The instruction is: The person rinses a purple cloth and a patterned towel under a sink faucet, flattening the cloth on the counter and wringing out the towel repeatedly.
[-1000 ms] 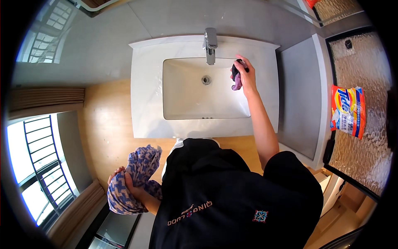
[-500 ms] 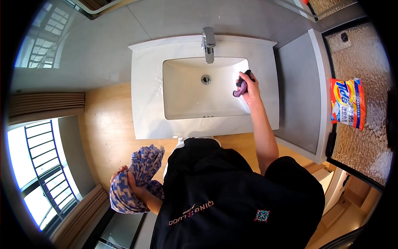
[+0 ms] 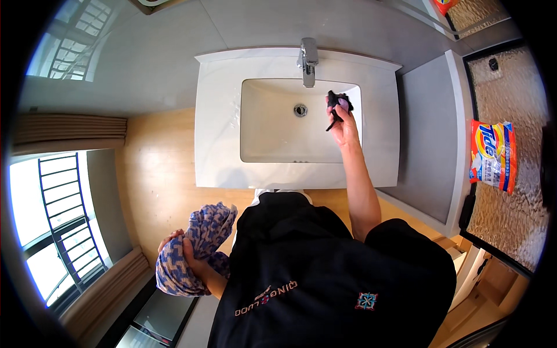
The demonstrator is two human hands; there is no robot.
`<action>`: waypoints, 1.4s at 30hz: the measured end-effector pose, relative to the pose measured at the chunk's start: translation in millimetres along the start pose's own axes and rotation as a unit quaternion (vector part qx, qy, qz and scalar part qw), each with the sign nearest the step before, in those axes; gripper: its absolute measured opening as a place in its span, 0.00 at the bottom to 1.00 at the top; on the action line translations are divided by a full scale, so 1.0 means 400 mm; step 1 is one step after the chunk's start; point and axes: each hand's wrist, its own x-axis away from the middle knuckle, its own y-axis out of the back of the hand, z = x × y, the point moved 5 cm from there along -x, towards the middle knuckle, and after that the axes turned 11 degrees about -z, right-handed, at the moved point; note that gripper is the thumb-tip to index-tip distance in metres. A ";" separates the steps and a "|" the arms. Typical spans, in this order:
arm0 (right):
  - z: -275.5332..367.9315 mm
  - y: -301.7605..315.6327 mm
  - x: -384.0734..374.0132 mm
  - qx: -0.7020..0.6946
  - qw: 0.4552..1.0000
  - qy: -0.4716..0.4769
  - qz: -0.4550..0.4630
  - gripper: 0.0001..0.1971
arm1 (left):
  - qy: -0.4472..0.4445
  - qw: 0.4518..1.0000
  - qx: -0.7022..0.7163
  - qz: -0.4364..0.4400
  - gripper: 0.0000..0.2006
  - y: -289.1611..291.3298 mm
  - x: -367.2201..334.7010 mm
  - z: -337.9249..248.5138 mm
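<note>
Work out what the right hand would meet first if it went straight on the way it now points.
Probably the back edge of the white sink, right of the chrome faucet. Depth is unclear: the right hand might instead pass over it to the grey wall behind.

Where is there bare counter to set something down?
The counter is bare from its left edge to the sink, barring shiny specks; narrower strips lie right of it and nearer the person. Crowded: the sink's right side, where the right hand holds a dark cloth.
</note>
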 end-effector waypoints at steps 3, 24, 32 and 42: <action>-0.004 -0.014 0.007 -0.052 0.998 -0.036 0.015 0.19 | 0.013 1.000 -0.022 -0.014 0.18 0.030 -0.004 0.017; -0.146 -0.024 -0.301 0.249 0.940 0.001 -0.234 0.13 | -0.032 0.989 -0.092 -0.107 0.16 0.030 0.024 -0.016; -0.129 -0.041 -0.322 0.380 0.895 0.049 -0.227 0.16 | 0.004 0.988 -0.091 -0.128 0.17 0.064 0.031 0.026; 0.125 -0.230 -0.145 0.579 0.726 0.359 -0.097 0.12 | -0.035 0.989 -0.077 -0.119 0.21 0.055 0.011 0.016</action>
